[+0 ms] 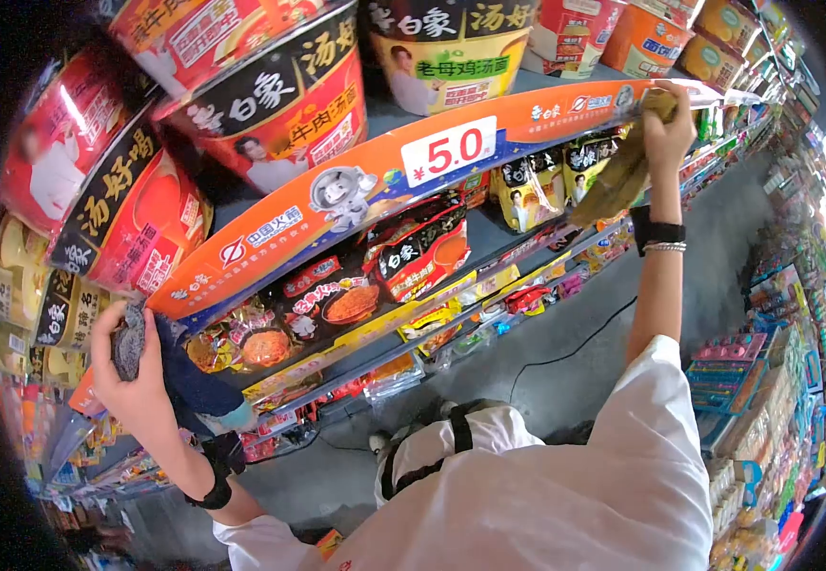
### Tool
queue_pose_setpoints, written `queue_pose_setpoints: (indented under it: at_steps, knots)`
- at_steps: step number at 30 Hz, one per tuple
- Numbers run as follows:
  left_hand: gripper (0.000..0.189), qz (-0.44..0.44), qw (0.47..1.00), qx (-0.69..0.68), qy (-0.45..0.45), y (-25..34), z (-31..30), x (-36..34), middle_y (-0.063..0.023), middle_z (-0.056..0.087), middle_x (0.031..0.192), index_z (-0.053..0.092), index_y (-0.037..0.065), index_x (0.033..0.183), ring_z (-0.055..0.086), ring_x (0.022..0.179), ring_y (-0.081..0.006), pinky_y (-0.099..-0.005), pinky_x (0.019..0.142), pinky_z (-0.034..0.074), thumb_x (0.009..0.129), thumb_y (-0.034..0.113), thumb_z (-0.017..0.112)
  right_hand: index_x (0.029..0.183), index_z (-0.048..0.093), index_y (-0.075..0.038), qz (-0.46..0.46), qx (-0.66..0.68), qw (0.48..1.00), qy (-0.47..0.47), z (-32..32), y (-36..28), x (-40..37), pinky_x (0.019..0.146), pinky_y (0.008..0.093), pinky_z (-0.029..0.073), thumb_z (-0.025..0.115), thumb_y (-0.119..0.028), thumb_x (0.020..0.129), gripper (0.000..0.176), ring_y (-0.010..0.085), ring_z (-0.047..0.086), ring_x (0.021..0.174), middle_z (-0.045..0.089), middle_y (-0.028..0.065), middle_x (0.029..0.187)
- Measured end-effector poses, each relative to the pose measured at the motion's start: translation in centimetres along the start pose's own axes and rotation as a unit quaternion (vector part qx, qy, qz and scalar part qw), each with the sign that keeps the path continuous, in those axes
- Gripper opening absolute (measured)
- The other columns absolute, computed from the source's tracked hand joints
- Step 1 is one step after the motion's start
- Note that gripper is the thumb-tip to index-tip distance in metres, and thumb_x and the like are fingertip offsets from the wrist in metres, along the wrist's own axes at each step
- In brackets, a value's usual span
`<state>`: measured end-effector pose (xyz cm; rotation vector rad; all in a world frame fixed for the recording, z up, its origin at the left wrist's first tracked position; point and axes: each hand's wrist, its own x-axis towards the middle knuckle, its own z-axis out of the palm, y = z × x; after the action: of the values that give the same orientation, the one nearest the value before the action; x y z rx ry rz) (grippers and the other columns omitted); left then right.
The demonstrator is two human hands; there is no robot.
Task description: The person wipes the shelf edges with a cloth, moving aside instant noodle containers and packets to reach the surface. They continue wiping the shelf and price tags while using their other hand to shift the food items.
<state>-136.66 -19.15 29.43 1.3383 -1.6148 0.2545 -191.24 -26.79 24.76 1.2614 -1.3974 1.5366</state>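
Observation:
At the left end of the shelf strip, my left hand (141, 366) is closed around a bunched grey cloth (128, 341). Dark blue fabric (199, 376) hangs just beside that hand, in front of the lower shelf. My right hand (668, 138) grips an olive-brown cloth (622, 176) at the right part of the same strip, and the cloth droops down over the shelf front. Between my hands runs the orange shelf strip (327, 195) with a white price card (448, 152) reading 5.0.
Instant noodle tubs (275, 105) stand on the shelf above the strip. Bagged noodles (422, 249) fill the shelf below. A black cable (575, 343) lies on the grey floor (565, 314). More stocked shelves (756, 381) line the right side.

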Motion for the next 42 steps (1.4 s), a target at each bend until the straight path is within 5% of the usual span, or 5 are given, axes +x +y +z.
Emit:
queue_pose_setpoints:
  at_steps: [4,8,15,29,42]
  knots:
    - [0.020,0.003,1.000,0.003,0.000,0.2,-0.1,0.1,-0.0043,0.055,0.089,0.054,0.000,0.093,0.049,0.083,-0.0121,-0.0237,0.077,0.039,0.075,0.003,0.063,0.091,0.057,-0.013,0.062,-0.026,0.996,-0.051,-0.3,-1.0,0.3,0.062,0.0329,0.046,0.052,-0.006,0.063,0.030,0.0278,0.060,0.067,0.061,0.0109,0.074]
    - [0.019,0.002,1.000,-0.005,-0.002,0.1,0.2,-0.1,-0.0043,0.055,0.088,0.053,0.000,0.092,0.049,0.082,-0.0120,-0.0234,0.076,0.039,0.076,0.004,0.063,0.091,0.055,-0.007,-0.092,0.059,0.993,-0.041,0.1,-4.2,-2.0,0.068,0.0323,0.045,0.053,0.000,0.061,0.031,0.0275,0.058,0.075,0.058,0.0109,0.082]
    - [0.019,0.018,0.999,0.024,0.016,-0.7,0.2,-0.1,-0.0051,0.055,0.088,0.053,-0.002,0.092,0.049,0.080,-0.0117,-0.0243,0.076,0.039,0.076,0.002,0.061,0.101,0.050,-0.009,-0.142,0.020,0.978,-0.154,-1.0,-2.9,-1.1,0.074,0.0349,0.045,0.060,0.000,0.058,0.045,0.0298,0.054,0.088,0.056,0.0106,0.092]
    - [0.019,0.023,0.999,0.029,0.018,-0.9,0.3,-0.2,-0.0054,0.055,0.090,0.053,-0.002,0.094,0.049,0.083,-0.0122,-0.0244,0.077,0.039,0.077,0.002,0.061,0.125,0.033,-0.014,-0.014,-0.117,0.980,-0.161,-2.2,10.9,3.0,0.088,0.0384,0.038,0.052,-0.001,0.064,0.066,0.0328,0.047,0.103,0.050,0.0145,0.109]
    - [0.020,0.019,0.999,0.006,0.032,0.1,0.5,0.0,-0.0035,0.056,0.086,0.057,0.001,0.091,0.049,0.079,-0.0104,-0.0233,0.076,0.040,0.073,0.005,0.065,0.126,0.035,-0.010,-0.019,-0.138,0.985,-0.100,-0.7,2.9,-0.9,0.087,0.0380,0.037,0.057,-0.002,0.065,0.065,0.0283,0.046,0.100,0.049,0.0123,0.106]
